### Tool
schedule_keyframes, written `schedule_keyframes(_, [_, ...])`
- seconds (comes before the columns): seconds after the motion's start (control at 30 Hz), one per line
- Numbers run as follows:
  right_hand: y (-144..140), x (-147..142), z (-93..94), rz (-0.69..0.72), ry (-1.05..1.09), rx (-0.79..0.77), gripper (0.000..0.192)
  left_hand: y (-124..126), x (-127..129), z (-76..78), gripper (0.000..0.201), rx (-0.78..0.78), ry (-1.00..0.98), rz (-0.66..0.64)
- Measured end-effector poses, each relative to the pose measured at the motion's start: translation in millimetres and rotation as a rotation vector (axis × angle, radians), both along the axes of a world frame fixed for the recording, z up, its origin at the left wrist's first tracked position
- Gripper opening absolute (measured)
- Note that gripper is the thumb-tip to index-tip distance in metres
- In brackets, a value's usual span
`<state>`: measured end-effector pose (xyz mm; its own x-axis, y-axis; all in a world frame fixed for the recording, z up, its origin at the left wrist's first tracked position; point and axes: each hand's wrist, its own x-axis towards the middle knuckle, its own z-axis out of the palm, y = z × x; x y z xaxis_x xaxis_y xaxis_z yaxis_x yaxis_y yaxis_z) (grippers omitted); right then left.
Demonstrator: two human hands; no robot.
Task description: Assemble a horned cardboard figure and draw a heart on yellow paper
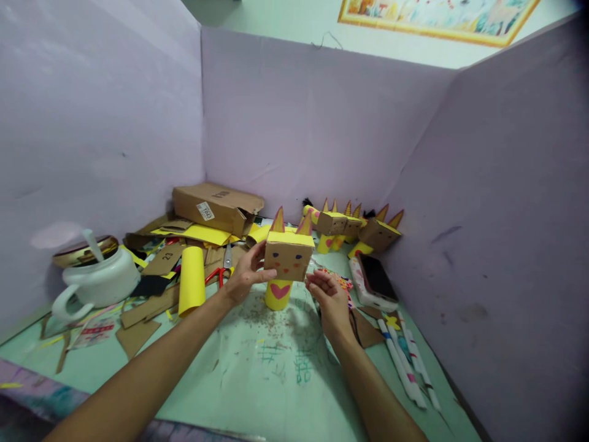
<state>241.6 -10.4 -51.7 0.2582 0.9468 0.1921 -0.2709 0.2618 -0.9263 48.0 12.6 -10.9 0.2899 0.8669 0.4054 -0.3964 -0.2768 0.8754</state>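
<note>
A cardboard cat figure [289, 258] stands upright at the table's middle: a brown box head with a drawn face, two pointed ears, and a yellow tube body bearing a pink heart. My left hand [243, 277] grips the head's left side. Just right of the figure, my right hand [329, 296] hovers with its fingers apart, close to the head's lower right corner but apart from it. Several similar finished figures [354, 228] stand in a row at the back.
A yellow paper roll [191, 279], red-handled scissors [224, 265], cardboard scraps and a cardboard box [216, 207] lie at the left. A white pot [99, 281] sits far left. A phone [373, 279] and glue sticks [405, 362] lie at the right. Purple walls enclose the table.
</note>
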Motion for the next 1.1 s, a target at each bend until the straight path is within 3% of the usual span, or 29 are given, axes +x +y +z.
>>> schedule_keyframes(0.5, [-2.9,-3.3,2.7,0.034,0.013,-0.009,0.026,-2.9,-0.5,-0.2,0.063,-0.039,-0.078,0.04])
schedule_keyframes(0.63, [-3.0,-2.0,2.9,0.008,0.034,0.001,0.024,-2.5,-2.4,1.7,0.05,-0.087,-0.162,0.176])
schedule_keyframes(0.77, [-2.0,-0.1,3.2,-0.048,0.05,-0.001,0.021,2.2,-7.9,5.7,0.029,-0.127,-0.246,0.41])
schedule_keyframes(0.87, [-0.6,0.7,3.3,-0.094,0.051,-0.01,0.02,5.6,-14.2,9.6,0.031,-0.163,-0.264,0.579])
schedule_keyframes(0.97, [-1.0,0.2,4.5,-0.136,0.031,-0.005,0.021,7.1,-20.7,14.3,0.01,-0.204,-0.27,0.706])
schedule_keyframes(1.03, [-4.0,-0.9,6.9,-0.159,0.003,0.017,0.024,7.6,-24.3,17.4,0.025,-0.227,-0.273,0.757])
schedule_keyframes(1.1, [-9.7,-3.2,11.1,-0.169,-0.031,0.055,0.029,8.0,-26.3,19.1,0.026,-0.257,-0.251,0.76])
